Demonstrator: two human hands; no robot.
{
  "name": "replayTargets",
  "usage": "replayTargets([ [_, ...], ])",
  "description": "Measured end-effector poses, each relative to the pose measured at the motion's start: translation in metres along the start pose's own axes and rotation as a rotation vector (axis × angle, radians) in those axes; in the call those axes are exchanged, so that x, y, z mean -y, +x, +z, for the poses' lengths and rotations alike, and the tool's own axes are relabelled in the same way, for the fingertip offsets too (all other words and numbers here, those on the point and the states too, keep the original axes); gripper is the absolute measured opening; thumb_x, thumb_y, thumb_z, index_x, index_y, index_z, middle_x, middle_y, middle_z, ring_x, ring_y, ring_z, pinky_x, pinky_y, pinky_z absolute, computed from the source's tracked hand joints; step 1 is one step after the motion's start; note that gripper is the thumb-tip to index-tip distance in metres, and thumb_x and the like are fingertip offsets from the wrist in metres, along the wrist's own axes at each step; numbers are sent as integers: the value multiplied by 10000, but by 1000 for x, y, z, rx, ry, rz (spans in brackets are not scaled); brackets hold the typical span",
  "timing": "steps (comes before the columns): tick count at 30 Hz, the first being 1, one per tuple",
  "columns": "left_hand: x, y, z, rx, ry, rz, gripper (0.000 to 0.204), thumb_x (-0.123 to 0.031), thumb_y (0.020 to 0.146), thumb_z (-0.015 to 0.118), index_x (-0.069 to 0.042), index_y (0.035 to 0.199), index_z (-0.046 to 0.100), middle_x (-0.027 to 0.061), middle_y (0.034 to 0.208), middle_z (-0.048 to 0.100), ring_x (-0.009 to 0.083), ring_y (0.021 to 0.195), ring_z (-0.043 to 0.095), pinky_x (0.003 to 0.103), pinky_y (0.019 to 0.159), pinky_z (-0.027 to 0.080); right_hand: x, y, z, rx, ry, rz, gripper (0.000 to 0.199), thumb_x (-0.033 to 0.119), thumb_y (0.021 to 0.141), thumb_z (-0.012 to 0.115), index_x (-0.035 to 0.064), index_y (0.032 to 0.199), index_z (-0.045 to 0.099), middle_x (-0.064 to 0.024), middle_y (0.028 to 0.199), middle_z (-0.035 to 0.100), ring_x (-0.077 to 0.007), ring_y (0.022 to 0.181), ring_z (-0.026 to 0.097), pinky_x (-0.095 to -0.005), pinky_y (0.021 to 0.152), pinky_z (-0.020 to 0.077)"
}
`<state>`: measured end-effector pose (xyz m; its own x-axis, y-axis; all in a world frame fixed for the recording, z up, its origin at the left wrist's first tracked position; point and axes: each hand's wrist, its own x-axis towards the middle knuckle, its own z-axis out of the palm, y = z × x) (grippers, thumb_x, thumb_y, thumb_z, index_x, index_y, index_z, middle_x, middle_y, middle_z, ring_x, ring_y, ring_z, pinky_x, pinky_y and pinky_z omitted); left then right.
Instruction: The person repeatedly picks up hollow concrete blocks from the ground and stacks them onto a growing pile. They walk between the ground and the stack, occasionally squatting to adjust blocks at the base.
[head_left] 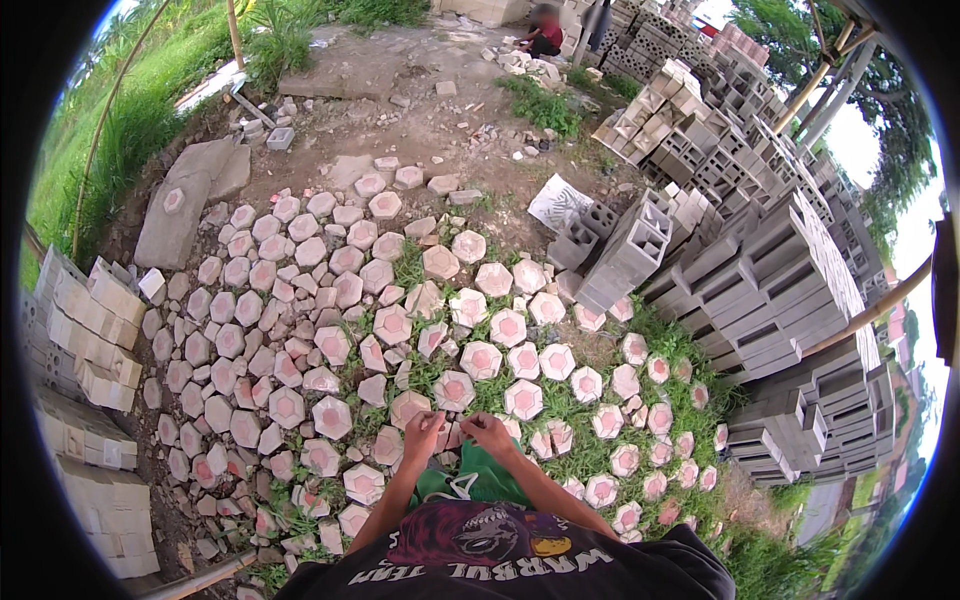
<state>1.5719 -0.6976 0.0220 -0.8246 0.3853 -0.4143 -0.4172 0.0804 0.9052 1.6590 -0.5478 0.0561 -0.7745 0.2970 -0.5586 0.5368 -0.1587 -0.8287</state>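
Both hands are in front of my waist, a short gap apart, above green shorts (488, 474) with a white drawstring (462, 487). My left hand (424, 434) has its fingers drawn together in a pinch. Curled fingers also show on my right hand (487, 433), with their tips turned toward the left one. Whatever either hand holds, if anything, is too small to make out. Just beyond them on the ground lies a hexagonal paving block (454, 390) with a pinkish centre. Another, browner hexagonal block (410, 408) is partly hidden behind my left hand.
Many hexagonal pavers (332, 345) lie spread over rubble and grass around me. Stacked grey hollow blocks (745, 270) rise on the right, paler blocks (95, 310) on the left. A concrete slab (178, 225) lies far left. A person in red (545, 38) crouches at the back.
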Motion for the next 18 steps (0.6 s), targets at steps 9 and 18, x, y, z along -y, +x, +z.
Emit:
replayTargets([
  [9,-44,107,-11,-66,42,27,219,-176,802,729,-32,792,564,22,733,617,80,651,552,238,581,429,53,144,-7,68,-228,-51,313,297,786,748,26,839,601,-29,732,619,-75,651,561,-247,574,473],
  [18,-143,268,2,-245,-21,60,374,-132,810,713,-113,601,404,-30,587,475,43,557,426,215,506,330,217,308,-36,166,-377,-254,403,385,719,791,25,773,618,-31,694,604,-99,615,541,-263,562,450],
])
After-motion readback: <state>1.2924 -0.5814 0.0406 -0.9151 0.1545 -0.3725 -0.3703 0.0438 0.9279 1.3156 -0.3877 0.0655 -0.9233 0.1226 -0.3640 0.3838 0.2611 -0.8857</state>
